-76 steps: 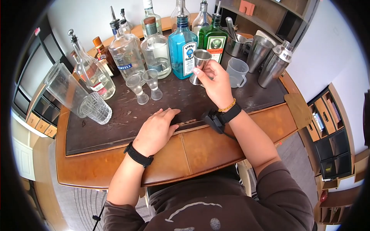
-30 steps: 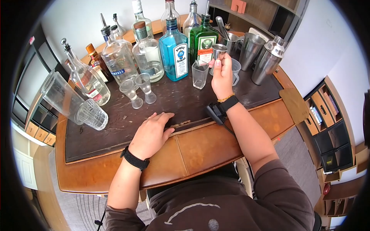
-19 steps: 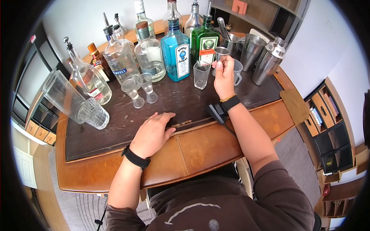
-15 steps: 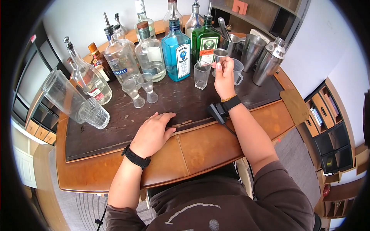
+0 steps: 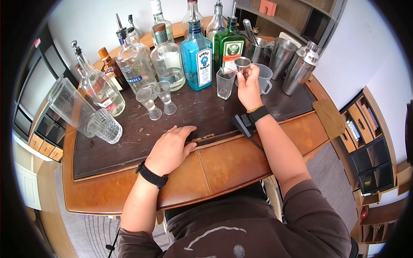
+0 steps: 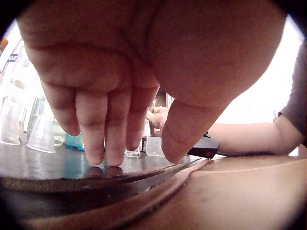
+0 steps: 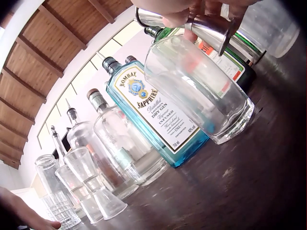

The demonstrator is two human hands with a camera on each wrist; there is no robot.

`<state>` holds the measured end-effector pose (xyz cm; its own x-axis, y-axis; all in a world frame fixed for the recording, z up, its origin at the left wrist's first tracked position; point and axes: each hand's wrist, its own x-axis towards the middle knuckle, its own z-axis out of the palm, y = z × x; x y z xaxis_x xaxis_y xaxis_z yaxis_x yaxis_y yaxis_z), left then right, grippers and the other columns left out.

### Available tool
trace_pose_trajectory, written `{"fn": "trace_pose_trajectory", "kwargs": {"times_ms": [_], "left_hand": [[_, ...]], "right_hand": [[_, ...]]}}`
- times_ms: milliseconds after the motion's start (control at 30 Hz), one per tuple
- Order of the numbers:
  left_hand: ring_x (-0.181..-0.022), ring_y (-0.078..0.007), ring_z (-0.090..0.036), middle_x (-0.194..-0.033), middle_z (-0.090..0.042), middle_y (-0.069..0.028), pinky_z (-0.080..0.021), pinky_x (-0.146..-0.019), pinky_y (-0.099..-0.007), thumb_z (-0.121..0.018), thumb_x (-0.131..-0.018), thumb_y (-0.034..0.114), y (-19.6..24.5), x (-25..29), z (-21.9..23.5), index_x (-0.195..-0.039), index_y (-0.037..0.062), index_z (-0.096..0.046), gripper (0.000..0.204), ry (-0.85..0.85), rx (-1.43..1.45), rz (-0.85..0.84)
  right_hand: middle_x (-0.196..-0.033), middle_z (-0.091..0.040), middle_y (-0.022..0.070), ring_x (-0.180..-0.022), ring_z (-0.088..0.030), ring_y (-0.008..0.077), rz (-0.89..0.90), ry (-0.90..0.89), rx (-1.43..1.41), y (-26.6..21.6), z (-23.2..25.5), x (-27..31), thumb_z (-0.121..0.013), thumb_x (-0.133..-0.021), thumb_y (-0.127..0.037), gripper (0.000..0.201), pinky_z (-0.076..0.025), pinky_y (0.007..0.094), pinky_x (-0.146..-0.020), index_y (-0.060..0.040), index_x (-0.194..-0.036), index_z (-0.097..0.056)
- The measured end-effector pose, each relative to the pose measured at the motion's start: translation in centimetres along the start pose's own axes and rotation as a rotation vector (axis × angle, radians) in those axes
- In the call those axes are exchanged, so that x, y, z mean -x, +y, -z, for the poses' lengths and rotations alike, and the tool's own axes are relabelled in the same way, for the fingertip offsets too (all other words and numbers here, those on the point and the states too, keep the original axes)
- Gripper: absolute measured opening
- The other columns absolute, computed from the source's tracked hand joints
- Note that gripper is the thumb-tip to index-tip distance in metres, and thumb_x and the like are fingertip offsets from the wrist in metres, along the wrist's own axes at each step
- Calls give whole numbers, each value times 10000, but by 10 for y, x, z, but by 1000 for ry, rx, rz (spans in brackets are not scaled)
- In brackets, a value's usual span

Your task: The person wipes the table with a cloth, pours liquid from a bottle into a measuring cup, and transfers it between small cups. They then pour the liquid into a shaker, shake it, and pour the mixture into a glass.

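My right hand [image 5: 248, 88] grips a double-ended metal jigger [image 5: 242, 64] between thumb and fingers, off the table. Just left of it stands a clear, angular glass [image 5: 225, 84]; in the right wrist view the jigger [image 7: 208, 29] overlaps the upper part of this glass [image 7: 206, 96]. Behind them are a green Jägermeister bottle [image 5: 232, 46] and a blue gin bottle [image 5: 195, 60]. A clear measuring jug [image 5: 265, 79] is partly hidden by the right hand. My left hand [image 5: 169, 148] rests near the table's front edge, fingers extended, fingertips at the dark tabletop [image 6: 48, 165].
Two clear hourglass-shaped measures [image 5: 165, 99] stand left of centre. Further left are a tall mixing glass [image 5: 71, 103] and a cut-glass tumbler [image 5: 107, 129]. Several bottles line the back. A steel cocktail shaker [image 5: 300, 71] and a metal tin [image 5: 282, 53] stand at the right.
My right hand has carried the jigger rightward from in front of the gin bottle, bringing the angular glass into sight. Lately the jigger has dipped slightly left. The left hand stays put.
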<state>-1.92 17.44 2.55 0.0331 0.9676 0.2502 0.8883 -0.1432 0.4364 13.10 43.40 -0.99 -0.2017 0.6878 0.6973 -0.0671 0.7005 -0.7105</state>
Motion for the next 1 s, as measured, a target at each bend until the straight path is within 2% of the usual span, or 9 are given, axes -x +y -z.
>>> {"fn": "trace_pose_trajectory", "kwargs": {"times_ms": [67,467,1000], "left_hand": [[-1044,-385,-606,-1127,-645,-178,-413,-1078,-451,-654,-871,145,0,0,0,-1199,36,-563,357,-3,-1,2],[-1063,-393,-598,-1125,-648,-180,-412,-1079,-448,-654,-875,151,2,0,2,-1205,41,-559,361,-23,12,15],[-1044,-382,-607,-1126,-645,-174,-410,-1078,-459,-656,-869,143,1,-1,1,-1197,38,-566,356,-19,7,15]], "right_hand": [[-1028,-578,144,-944,-598,224,-72,-13,81,-1,1,0,-515,-945,27,314,-467,327,-862,23,-1211,-350],[-1000,-609,197,-951,-629,335,-75,-3,234,-2,3,2,-540,-900,53,338,-477,392,-855,17,-1187,-364],[-1053,-647,197,-1009,-614,370,-34,18,413,-4,4,3,-589,-866,45,342,-474,440,-852,0,-1166,-432]]}}
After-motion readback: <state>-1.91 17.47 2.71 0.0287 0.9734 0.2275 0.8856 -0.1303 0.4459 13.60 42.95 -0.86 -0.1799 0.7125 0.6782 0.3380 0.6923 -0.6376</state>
